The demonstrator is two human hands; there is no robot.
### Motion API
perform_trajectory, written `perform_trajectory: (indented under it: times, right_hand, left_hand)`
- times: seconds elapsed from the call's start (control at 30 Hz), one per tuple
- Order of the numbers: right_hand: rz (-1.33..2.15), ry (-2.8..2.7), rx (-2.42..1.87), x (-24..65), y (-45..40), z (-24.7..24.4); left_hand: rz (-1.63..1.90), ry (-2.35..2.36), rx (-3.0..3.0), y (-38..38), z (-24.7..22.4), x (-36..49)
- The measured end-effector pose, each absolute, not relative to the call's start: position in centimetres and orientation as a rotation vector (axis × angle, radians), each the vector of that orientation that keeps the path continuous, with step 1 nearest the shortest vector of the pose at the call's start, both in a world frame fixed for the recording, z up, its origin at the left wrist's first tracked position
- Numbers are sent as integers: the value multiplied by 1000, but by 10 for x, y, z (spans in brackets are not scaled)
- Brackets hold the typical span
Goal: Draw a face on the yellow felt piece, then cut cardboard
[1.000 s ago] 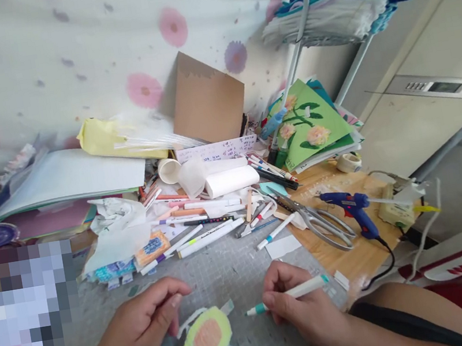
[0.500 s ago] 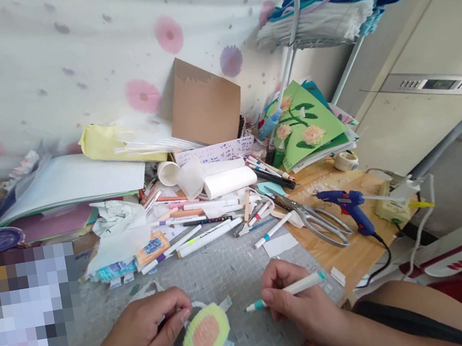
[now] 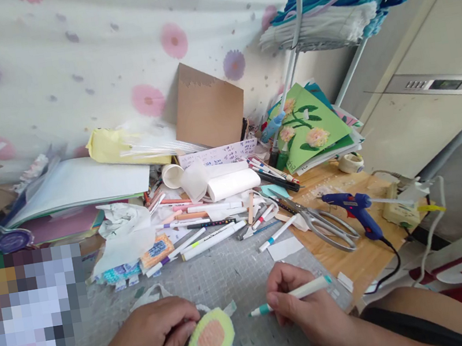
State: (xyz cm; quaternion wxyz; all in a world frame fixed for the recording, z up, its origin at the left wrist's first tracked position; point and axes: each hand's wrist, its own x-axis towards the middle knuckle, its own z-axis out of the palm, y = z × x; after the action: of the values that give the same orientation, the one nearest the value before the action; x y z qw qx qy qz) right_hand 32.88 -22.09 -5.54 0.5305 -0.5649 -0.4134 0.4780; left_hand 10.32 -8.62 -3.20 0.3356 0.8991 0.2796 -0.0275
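In the head view, the yellow-green oval craft piece with an orange centre (image 3: 211, 343) sits toward the near edge of the grey gridded cutting mat (image 3: 239, 277). The left hand (image 3: 163, 330) meets its upper-left rim — pinching or merely touching, I can't tell. It looks light, soft, crushable; best steadied by that rim. The right hand (image 3: 300, 305) clamps a slim white teal-ended marker (image 3: 313, 287). Beyond the mat's left edge, a plastic tray of round wells (image 3: 28, 234) shows purple in one.

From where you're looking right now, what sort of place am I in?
Probably a craft workspace, perhaps at home, judging by the blue hot glue gun, the gridded gray cutting mat and the white-and-teal marker in your right hand.
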Motion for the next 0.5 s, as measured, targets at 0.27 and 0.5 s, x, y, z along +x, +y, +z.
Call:
perform_trajectory:
  times: [0.27, 0.5]
  right_hand:
    - [1122, -996, -1320, 331, -220, -55]
    - [1160, -921, -1342, 329, -217, -48]
  left_hand:
    - [-58, 656, 2383, -84, -36, 101]
    - [-71, 646, 2390, -79, -43, 99]
